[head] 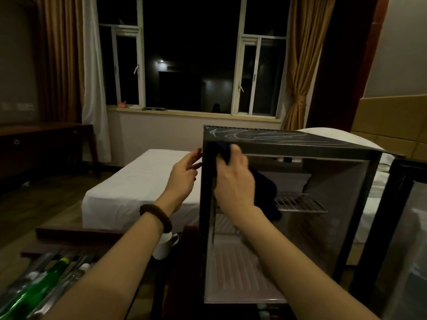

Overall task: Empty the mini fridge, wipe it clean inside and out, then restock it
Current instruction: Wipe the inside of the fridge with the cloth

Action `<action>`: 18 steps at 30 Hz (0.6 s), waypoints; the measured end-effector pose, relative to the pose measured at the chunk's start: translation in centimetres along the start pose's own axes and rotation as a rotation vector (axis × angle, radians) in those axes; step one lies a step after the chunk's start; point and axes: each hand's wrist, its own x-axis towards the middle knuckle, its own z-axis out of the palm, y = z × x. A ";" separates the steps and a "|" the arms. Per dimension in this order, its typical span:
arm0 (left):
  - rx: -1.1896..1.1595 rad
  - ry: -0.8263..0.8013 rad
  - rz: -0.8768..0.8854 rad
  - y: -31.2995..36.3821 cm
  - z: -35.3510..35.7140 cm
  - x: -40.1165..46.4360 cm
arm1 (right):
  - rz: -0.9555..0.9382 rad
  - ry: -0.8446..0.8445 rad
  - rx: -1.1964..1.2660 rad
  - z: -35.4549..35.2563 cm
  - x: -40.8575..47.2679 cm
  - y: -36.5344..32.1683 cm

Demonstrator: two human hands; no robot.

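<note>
A black mini fridge stands in front of me with its door swung open to the right. Inside I see a wire shelf and a bare ribbed floor. My right hand grips a dark blue cloth against the top left corner of the fridge's front frame. My left hand rests with straight fingers on the fridge's outer left side. Wet streaks show on the fridge top.
Several bottles, one of them green, lie at the lower left. A white mug stands beside the fridge's left side. A bed with a white sheet is behind, and a dark wooden desk is at the left wall.
</note>
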 end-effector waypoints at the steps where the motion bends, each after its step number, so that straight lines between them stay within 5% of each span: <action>1: -0.026 0.018 -0.017 -0.2 -0.1 -0.1 | -0.041 -0.023 0.025 0.4 0.0 -0.9; 18: -0.137 0.078 -0.246 -4.0 -0.9 -1.8 | -0.335 0.021 -0.142 3.2 -2.1 0.9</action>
